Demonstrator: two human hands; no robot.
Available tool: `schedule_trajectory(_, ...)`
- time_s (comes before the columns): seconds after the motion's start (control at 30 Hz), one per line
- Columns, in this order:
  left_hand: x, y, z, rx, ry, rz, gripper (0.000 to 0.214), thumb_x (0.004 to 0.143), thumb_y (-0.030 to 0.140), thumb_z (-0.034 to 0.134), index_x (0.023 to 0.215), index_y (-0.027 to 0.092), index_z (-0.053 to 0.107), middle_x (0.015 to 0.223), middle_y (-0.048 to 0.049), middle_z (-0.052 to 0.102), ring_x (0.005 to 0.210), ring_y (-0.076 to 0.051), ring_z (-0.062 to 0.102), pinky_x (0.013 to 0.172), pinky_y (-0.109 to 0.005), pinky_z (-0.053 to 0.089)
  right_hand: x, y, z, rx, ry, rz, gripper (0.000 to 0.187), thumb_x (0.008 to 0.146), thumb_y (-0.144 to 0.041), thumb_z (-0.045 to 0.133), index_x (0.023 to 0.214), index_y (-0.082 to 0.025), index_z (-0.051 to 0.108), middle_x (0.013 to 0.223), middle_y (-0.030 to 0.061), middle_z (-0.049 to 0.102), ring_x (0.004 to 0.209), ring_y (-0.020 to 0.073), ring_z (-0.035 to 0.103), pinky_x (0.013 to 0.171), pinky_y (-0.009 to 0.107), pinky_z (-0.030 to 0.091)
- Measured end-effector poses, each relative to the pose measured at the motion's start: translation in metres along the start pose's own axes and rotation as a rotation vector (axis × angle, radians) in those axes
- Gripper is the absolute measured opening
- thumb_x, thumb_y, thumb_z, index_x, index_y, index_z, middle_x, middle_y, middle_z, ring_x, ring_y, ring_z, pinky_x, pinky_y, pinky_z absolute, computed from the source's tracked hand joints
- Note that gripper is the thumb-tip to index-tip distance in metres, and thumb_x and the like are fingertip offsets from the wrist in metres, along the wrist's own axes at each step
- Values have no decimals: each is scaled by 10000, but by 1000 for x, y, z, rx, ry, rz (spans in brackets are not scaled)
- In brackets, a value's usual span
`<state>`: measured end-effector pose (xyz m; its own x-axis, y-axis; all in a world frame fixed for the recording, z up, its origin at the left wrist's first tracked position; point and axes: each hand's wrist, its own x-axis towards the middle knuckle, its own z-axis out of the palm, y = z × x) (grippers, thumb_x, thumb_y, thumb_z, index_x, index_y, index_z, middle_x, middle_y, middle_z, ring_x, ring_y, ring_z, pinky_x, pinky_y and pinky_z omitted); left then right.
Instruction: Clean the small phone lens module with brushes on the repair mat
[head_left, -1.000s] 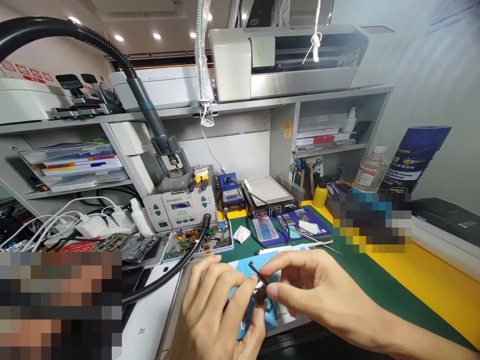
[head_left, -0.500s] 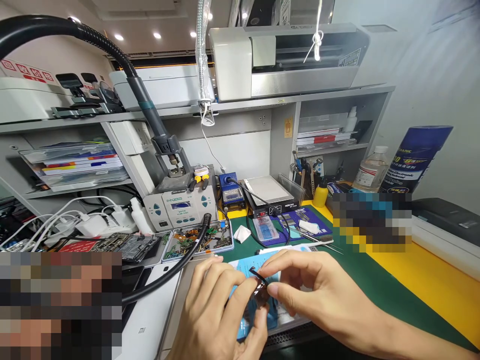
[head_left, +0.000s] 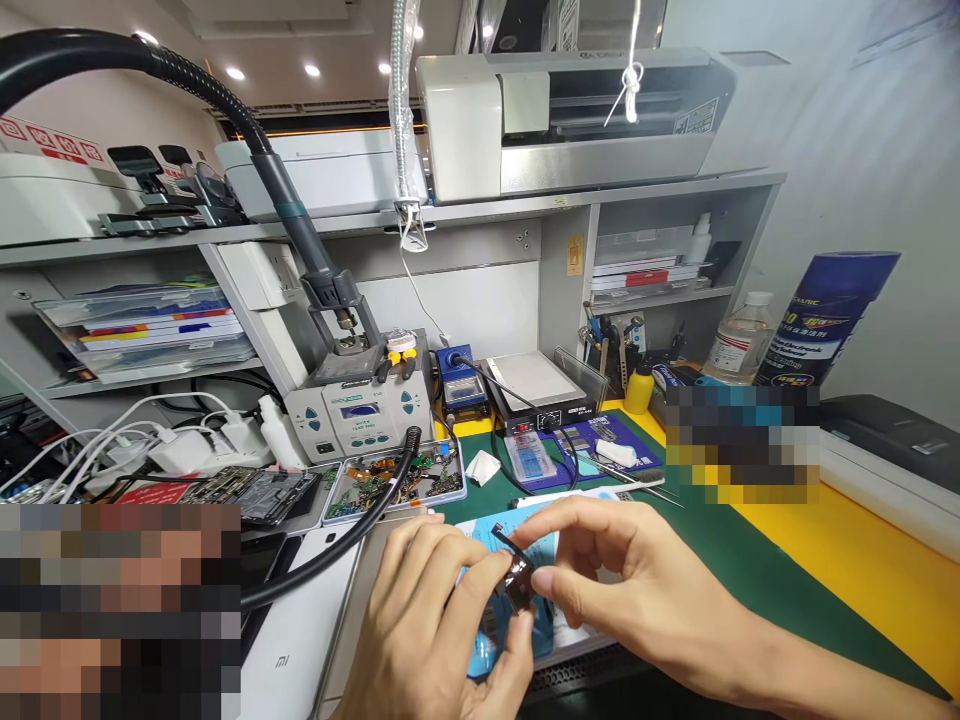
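A small dark, shiny part [head_left: 519, 586] with a thin black strip running up from it is between my hands; its exact kind is too small to tell. My left hand [head_left: 431, 615] pinches its left and lower edges with forefinger and thumb, the other fingers curled behind. From the right, my right hand [head_left: 630, 570] grips it near the strip with thumb and forefinger. Beneath both hands lies a blue and white printed packet [head_left: 487, 640], partly covered by them. A white phone-like panel [head_left: 289, 630] lies to the left of my left hand.
A parts tray [head_left: 450, 488] with several small circuit pieces sits behind my left hand, crossed by a black hose [head_left: 330, 555]. Further back stand a soldering station [head_left: 360, 420] and a hot plate [head_left: 540, 385]. Tweezers [head_left: 645, 482] lie on the green mat [head_left: 739, 570]. Bottles stand at right.
The dark part has turned slightly between my fingers, showing more of its shiny face. The black strip now stands straighter, its tip a little higher and further left.
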<state>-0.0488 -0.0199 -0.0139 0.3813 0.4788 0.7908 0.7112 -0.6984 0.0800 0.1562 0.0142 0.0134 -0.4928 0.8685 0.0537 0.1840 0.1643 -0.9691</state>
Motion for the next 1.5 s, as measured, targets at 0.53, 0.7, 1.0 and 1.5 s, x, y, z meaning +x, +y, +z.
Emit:
schedule_trajectory(0.53,2,0,2,-13,38,-12,301,741,60,694,1027,139,641,853,-75,645,826,-218,569,868,-477,484,5,-6,-3,229,-78,54,257,876,-330,736,1064,-156,715,584,-34,639,531,102,624,479,168,428)
schedule_trajectory(0.7,1,1,1,-18,46,-20,294,740,66,698,1018,147,645,847,-66,641,819,-213,570,872,-468,483,4,-5,-3,236,-93,54,246,886,-317,725,1068,-152,710,574,-34,638,533,99,626,480,161,431)
schedule_trajectory(1.0,3,3,2,-119,20,-106,257,773,92,658,1019,165,635,848,-60,611,821,-220,546,814,-447,472,3,3,0,92,-34,-35,177,907,-322,689,994,-173,726,941,50,695,571,98,579,552,246,511)
schedule_trajectory(1.5,2,3,-2,-123,-19,-81,286,763,86,671,1037,151,623,849,-59,592,834,-217,531,812,-441,456,1,0,-3,-162,-13,-145,118,891,-271,676,939,-203,760,899,53,730,667,153,614,598,257,518)
